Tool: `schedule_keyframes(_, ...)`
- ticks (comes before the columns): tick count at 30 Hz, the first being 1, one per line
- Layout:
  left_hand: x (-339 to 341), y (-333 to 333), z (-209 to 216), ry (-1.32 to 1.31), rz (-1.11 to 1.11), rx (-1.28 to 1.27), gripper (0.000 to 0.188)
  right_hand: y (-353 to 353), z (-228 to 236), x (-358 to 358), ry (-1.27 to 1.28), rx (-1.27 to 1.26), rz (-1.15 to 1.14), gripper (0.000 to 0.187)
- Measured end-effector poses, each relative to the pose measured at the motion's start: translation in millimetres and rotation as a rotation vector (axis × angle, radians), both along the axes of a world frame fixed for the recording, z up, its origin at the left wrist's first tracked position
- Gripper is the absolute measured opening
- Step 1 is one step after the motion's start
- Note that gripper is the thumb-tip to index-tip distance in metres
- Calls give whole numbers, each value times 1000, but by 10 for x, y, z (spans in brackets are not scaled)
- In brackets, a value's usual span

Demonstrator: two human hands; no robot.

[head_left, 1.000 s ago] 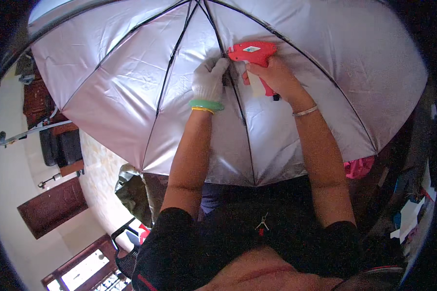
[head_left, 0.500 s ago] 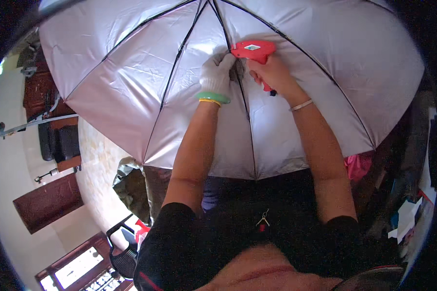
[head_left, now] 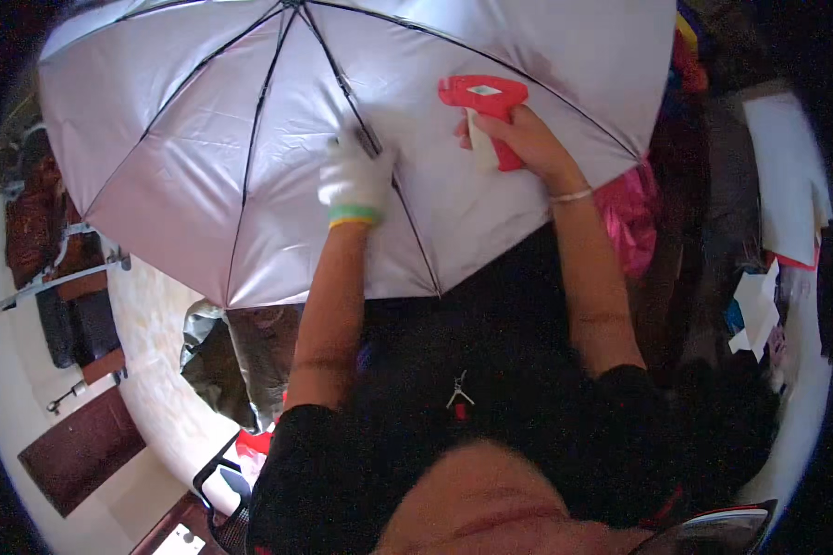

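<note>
The blurred left hand [head_left: 356,174] in its white knit glove seems curled; the bare right hand [head_left: 531,144] grips, forearms [head_left: 331,301] outstretched.

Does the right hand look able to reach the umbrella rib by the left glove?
Likely yes: the right hand holds the red tool, but only silver canopy shows between it and that rib.

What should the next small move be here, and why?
I'd probably steady the gloved left hand against the umbrella rib: that hand is blurred at the rib, while the red tagging gun in the right hand stands clear of it.
</note>
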State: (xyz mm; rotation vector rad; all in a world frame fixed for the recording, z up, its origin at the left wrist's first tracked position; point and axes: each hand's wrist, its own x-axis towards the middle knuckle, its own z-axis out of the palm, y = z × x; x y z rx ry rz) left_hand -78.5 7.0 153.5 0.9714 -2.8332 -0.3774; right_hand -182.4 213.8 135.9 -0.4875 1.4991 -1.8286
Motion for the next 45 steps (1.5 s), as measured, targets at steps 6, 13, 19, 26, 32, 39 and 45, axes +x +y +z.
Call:
schedule_keyframes(6, 222, 106, -308, -239, -11, 141, 44, -25, -51, 0, 35, -37, 23, 29)
schedule_keyframes(13, 215, 190, -464, -119, 36, 205, 42, -205, -76, 38, 294, 174, -148, 25)
schedule_keyframes(19, 571, 149, -475, 282, 116, 838, 39, -332, -284, 647, 60, 372, 120, 27)
schedule_keyframes(26, 639, 119, -386, 160, 181, 959, 36, -481, -584, 1027, 225, 273, -130, 31)
schedule_keyframes(32, 679, 69, -628, 232, 106, 822, 35, -502, -586, 1117, 398, 441, -165, 27)
schedule_keyframes(39, 682, 80, -461, 197, 120, 902, 38, -445, -598, 968, 141, 316, 61, 25)
schedule_keyframes(45, 737, 18, -494, 275, 46, 974, 38, -438, -521, 953, -172, 178, 81, 28)
